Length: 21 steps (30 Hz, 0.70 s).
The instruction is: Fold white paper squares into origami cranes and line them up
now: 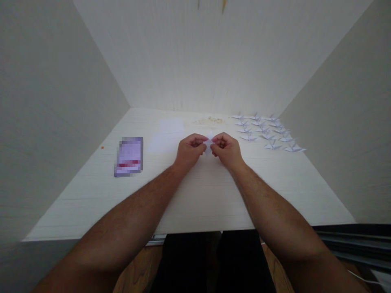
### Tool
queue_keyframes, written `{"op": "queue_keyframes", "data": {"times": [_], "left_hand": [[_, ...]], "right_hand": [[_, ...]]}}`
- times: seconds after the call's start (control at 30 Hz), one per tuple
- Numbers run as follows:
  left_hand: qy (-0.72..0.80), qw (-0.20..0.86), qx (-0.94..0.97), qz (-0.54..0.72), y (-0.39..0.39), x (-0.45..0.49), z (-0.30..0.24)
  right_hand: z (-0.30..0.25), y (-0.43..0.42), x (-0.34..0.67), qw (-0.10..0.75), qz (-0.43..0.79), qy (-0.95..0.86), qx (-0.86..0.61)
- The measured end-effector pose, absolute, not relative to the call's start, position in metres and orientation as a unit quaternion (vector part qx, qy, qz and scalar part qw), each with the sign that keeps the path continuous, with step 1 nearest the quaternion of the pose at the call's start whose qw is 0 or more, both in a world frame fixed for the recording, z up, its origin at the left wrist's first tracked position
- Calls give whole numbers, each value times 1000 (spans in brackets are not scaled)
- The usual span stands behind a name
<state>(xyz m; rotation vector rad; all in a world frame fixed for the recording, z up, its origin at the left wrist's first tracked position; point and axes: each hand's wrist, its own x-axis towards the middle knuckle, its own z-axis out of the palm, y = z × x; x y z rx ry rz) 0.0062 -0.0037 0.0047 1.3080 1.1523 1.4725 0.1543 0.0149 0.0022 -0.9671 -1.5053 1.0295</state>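
Between my two hands is a small piece of folded white paper [209,143], pinched from both sides above the middle of the table. My left hand [192,149] grips its left side with thumb and fingers. On the other side, my right hand [226,149] pinches the right edge in the same way. The fingers cover much of the paper, so I cannot make out its exact folded shape. Several white origami cranes [264,131] stand in rows to the right of my right hand.
Flat white paper sheets [166,136] lie left of my hands. Farther left is a purple, pixelated flat item [130,155], with a small orange spot [102,147] beyond it. Walls close in the white table [207,195] at the back and both sides.
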Motion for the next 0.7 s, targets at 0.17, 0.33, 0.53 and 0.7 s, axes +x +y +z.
{"op": "queue_keyframes", "data": {"times": [0.17, 0.33, 0.53, 0.7], "left_hand": [[461, 424, 518, 582, -5, 6, 8], [462, 433, 503, 588, -5, 7, 9], [454, 432, 489, 607, -4, 8, 6], [462, 451, 468, 604, -1, 6, 1]], "right_hand": [[2, 16, 154, 510, 446, -617, -400], [4, 13, 153, 505, 434, -625, -407], [3, 13, 155, 500, 435, -633, -399], [1, 14, 156, 500, 448, -629, -392]]}}
